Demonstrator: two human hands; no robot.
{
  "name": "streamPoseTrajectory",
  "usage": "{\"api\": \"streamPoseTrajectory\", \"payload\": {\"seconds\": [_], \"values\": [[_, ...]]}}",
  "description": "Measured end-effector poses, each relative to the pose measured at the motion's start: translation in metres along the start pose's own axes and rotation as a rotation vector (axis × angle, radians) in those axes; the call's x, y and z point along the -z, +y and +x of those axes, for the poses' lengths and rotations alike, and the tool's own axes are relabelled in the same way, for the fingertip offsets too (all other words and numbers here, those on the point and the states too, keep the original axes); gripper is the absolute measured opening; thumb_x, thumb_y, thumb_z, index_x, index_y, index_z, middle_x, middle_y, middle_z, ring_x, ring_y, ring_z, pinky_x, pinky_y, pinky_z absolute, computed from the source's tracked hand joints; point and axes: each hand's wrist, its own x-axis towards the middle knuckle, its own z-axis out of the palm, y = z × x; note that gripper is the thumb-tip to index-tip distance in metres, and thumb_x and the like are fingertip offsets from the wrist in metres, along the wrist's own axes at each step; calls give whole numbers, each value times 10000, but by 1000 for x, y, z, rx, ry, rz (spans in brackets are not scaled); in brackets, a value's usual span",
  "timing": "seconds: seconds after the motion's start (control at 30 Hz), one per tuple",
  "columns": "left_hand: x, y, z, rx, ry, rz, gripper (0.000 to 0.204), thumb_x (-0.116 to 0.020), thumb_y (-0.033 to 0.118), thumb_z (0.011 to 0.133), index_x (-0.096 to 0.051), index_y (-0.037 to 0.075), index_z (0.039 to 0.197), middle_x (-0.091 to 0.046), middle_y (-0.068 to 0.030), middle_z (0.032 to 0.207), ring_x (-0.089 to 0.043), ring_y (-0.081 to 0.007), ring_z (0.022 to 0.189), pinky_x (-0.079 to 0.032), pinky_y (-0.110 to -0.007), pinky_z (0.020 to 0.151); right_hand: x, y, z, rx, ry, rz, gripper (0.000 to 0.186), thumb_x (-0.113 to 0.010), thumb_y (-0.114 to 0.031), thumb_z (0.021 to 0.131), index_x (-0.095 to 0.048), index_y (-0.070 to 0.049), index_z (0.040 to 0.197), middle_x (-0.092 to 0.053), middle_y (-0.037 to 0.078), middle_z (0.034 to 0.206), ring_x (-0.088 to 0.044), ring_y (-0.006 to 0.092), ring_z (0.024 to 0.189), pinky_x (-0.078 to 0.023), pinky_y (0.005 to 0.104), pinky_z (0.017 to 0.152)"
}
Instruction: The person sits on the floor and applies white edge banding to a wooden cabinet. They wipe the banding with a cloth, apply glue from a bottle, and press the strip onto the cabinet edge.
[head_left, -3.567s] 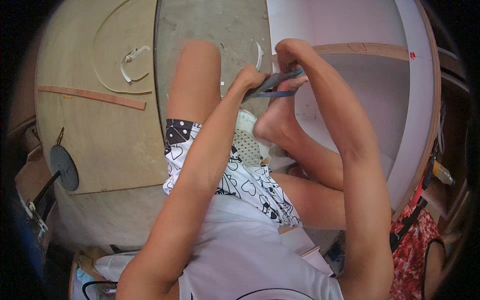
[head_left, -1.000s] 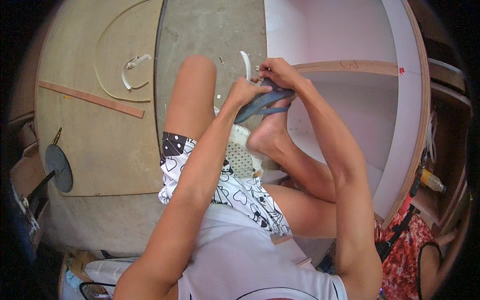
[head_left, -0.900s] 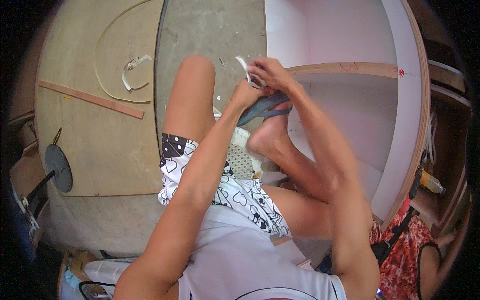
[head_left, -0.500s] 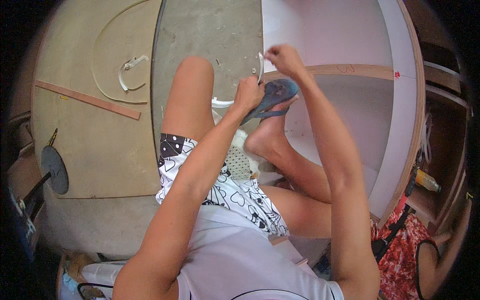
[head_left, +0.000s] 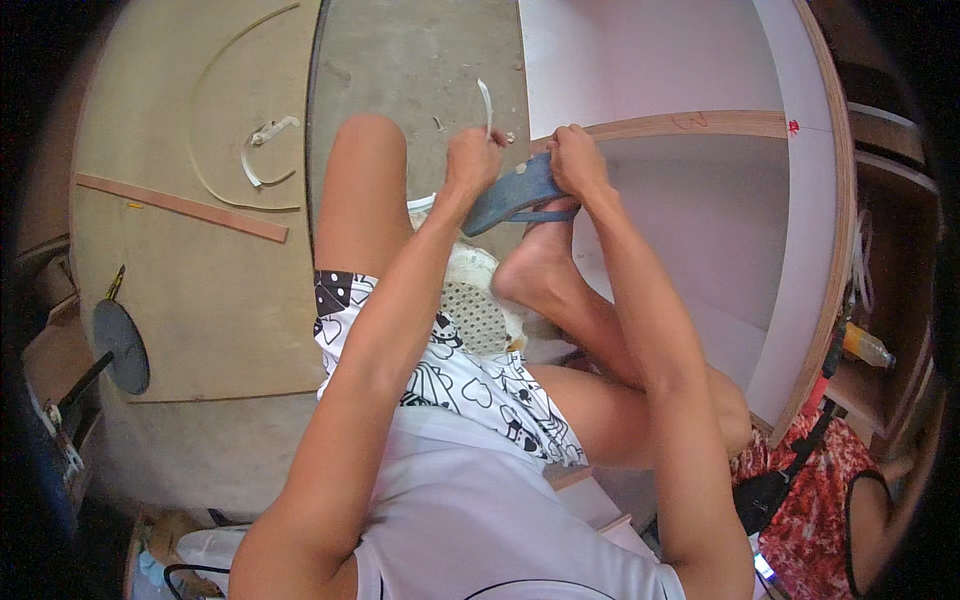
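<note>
My left hand (head_left: 472, 165) is closed round a narrow white strip (head_left: 485, 98), whose curved end sticks up past the fingers. Against the toe end of a blue flip-flop (head_left: 512, 195), worn on my raised right foot (head_left: 537, 262), my right hand (head_left: 578, 163) is closed, its fingertips partly hidden. The flip-flop's sole is tilted upward between the two hands. More white strip (head_left: 421, 203) shows behind my left wrist, beside my knee.
On the left, a wooden panel (head_left: 215, 330) bears a thin wooden slat (head_left: 185, 208), a long curved strip (head_left: 195, 105) and a white curled piece (head_left: 250, 165). A white-lined cabinet frame (head_left: 690, 125) stands right. A person in a red patterned top (head_left: 815, 500) is at lower right.
My right hand has come down onto the flip-flop's toe end. My left hand has shifted slightly up and left with the white strip. The flip-flop's sole has tilted.
</note>
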Motion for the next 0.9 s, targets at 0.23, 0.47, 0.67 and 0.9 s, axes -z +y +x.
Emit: {"api": "streamPoseTrajectory", "payload": {"seconds": [0.23, 0.47, 0.67, 0.9], "values": [[-23, -12, -4, 154, -229, -360, 250, -620, 159, 890, -793, 13, 994, -739, -133, 802, -687, -239, 688, -529, -393, 651, 10, -10, -3, 12, 15, 12, 222, -606, -216, 975, -708, -22, 1007, -673, 210, 1087, -638, 434, 1043, -510, 533, 899], [-4, 2, -5, 289, -337, -424, 227, -691, 210, 893, -798, 17, 945, -709, -68, 779, -613, -158, 664, -481, -338, 585, 12, -11, -5, -19, 3, 23, 228, -607, -238, 979, -725, -51, 1032, -684, 177, 1106, -654, 415, 1045, -524, 525, 890], [-17, -9, -6, 45, -158, -237, 261, -733, 211, 884, -767, -35, 963, -731, -195, 818, -691, -306, 719, -521, -422, 675, 16, -22, -2, -68, -91, 14, 255, -639, -303, 955, -757, -118, 1085, -722, 169, 1134, -681, 397, 1080, -541, 519, 920], [-28, -1, -41, -161, 113, -99, 250, -650, 177, 948, -735, -49, 1012, -725, -282, 934, -713, -429, 885, -534, -471, 812, 7, -18, 11, -195, -231, -68, 293, -656, -344, 931, -777, -140, 1102, -743, 176, 1131, -702, 387, 1078, -548, 525, 925]]}}
